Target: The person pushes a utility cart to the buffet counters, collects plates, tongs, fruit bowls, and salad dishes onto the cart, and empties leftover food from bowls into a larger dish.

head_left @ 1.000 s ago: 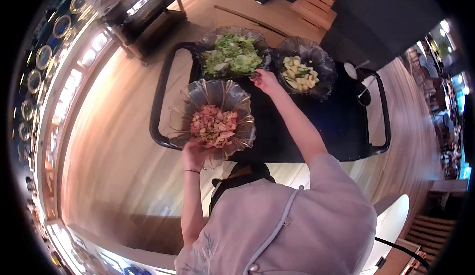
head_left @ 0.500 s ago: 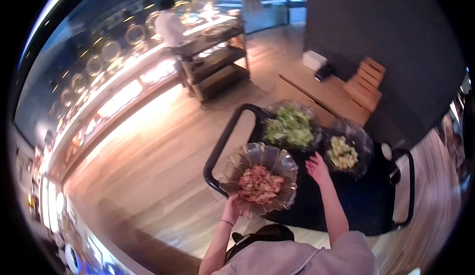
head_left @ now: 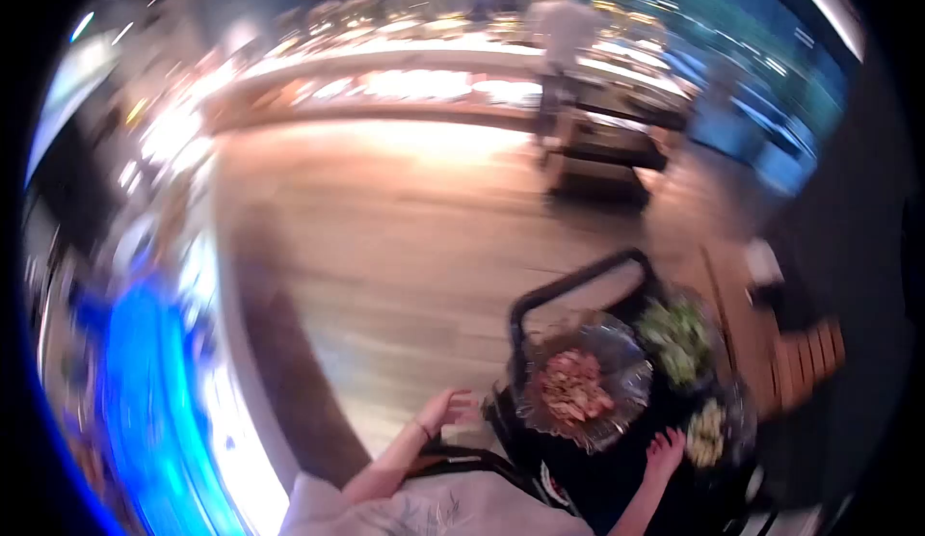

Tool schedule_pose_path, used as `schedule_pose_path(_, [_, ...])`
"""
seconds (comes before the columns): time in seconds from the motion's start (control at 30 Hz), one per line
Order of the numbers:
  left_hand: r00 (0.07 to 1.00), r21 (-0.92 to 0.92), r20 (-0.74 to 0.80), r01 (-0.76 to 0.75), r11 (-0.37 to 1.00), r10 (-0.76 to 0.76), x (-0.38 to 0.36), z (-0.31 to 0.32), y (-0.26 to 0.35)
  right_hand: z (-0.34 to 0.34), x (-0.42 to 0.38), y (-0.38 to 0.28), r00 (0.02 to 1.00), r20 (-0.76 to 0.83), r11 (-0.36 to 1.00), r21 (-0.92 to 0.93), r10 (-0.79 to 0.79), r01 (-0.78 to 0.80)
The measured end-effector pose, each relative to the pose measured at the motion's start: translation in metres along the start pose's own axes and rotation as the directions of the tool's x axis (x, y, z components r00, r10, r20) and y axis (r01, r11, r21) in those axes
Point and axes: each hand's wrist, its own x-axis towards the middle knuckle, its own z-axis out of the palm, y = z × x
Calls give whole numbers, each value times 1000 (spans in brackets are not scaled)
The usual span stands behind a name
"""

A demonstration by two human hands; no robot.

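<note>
A clear fluted bowl of pinkish-red food [head_left: 575, 387] rests on a black cart [head_left: 617, 483], near its handle. Behind it on the cart is a bowl of green leafy food [head_left: 675, 340], and to the right a bowl of pale yellow-green pieces [head_left: 707, 434]. My left hand [head_left: 448, 410] is off the cart to the left of the pinkish bowl, fingers apart and empty. My right hand [head_left: 665, 451] hovers between the pinkish and yellow-green bowls, its fingers spread with nothing in them.
A long lit counter [head_left: 385, 54] curves across the back, where a person [head_left: 564, 40] stands beside a dark shelf trolley [head_left: 607, 155]. A wooden bench [head_left: 737, 314] is beyond the cart. At left runs a white counter edge [head_left: 236, 343] beside a blue-lit surface [head_left: 149, 391].
My left hand has let go of the pinkish bowl, which now sits on the cart. The view has swung left, bringing the blue-lit surface into sight.
</note>
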Motion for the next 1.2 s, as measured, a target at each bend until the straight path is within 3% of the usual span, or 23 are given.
schedule_pose_path(0.17, [932, -186, -353, -155, 970, 82, -78, -47, 9, 89, -10, -21, 977, 2, 974, -75, -215, 214])
schedule_pose_path(0.23, [891, -236, -433, -259, 936, 138, -95, -54, 20, 134, 0, -31, 946, 136, 955, 2, -294, 297])
schedule_pose_path(0.3, [834, -274, -530, -339, 900, 153, -128, -81, 17, 198, -59, -19, 855, 282, 887, -22, -437, 460])
schedule_pose_path(0.43, [690, -310, -705, -509, 803, 165, -151, -126, -3, 268, -52, 10, 808, 572, 981, -33, -140, 193])
schedule_pose_path(0.53, [558, -277, -809, -639, 718, 185, -167, -147, 7, 330, -79, 31, 684, 720, 979, -31, -119, 202])
schedule_pose_path(0.57, [493, -237, -849, -680, 694, 193, -180, -139, -1, 340, -96, 32, 675, 734, 988, -35, -75, 148])
schedule_pose_path(0.63, [256, -82, -947, -776, 625, 193, -209, -150, 9, 376, -107, 55, 583, 811, 985, -136, 47, 109])
schedule_pose_path(0.7, [-19, 95, -988, -855, 510, 152, -252, -159, 24, 412, -129, 89, 584, 805, 967, -220, 106, 127])
schedule_pose_path(0.77, [-355, 351, -929, -760, 548, 102, -301, -200, 17, 448, -194, 133, 481, 856, 938, -304, 191, 168])
schedule_pose_path(0.8, [-464, 397, -885, -738, 546, 15, -324, -208, 17, 464, -215, 161, 444, 870, 917, -336, 215, 215])
schedule_pose_path(0.83, [-563, 440, -824, -711, 548, -69, -346, -218, 18, 475, -256, 180, 355, 899, 903, -355, 258, 243])
schedule_pose_path(0.87, [-660, 495, -741, -664, 561, -127, -360, -249, 0, 484, -300, 195, 201, 936, 884, -342, 290, 318])
schedule_pose_path(0.9, [-745, 543, -642, -609, 578, -181, -370, -276, -18, 487, -343, 210, -58, 974, 868, -168, 220, 468])
schedule_pose_path(0.93, [-723, 529, -669, -626, 573, -172, -378, -280, -20, 496, -376, 219, -147, 903, 862, -320, 403, 392])
schedule_pose_path(0.97, [-700, 516, -695, -644, 565, -164, -389, -287, -22, 503, -403, 243, -418, 810, 902, -296, 411, 313])
schedule_pose_path(1.0, [-523, 383, -838, -765, 518, -153, -408, -296, -32, 504, -449, 253, -576, 687, 895, -299, 442, 330])
schedule_pose_path(1.03, [-398, 301, -904, -851, 429, -156, -415, -302, -34, 499, -483, 272, -722, 584, 928, -265, 371, 263])
schedule_pose_path(1.07, [-265, 199, -951, -918, 343, -157, -422, -307, -37, 500, -517, 294, -832, 498, 961, -8, 245, 278])
schedule_pose_path(1.1, [-66, 42, -987, -986, 159, -146, -427, -315, -43, 511, -552, 303, -954, 282, 910, 360, 106, 207])
schedule_pose_path(1.13, [-18, 11, -987, -999, 47, -157, -425, -312, -36, 517, -578, 332, -981, 180, 830, 535, 73, 159])
schedule_pose_path(1.17, [26, -15, -987, -998, -64, -161, -423, -310, -28, 524, -601, 361, -993, 103, 714, 700, -61, 29])
schedule_pose_path(1.2, [52, -46, -997, -992, -118, -54, -425, -332, -44, 529, -622, 387, -983, 0, 557, 824, -184, -105])
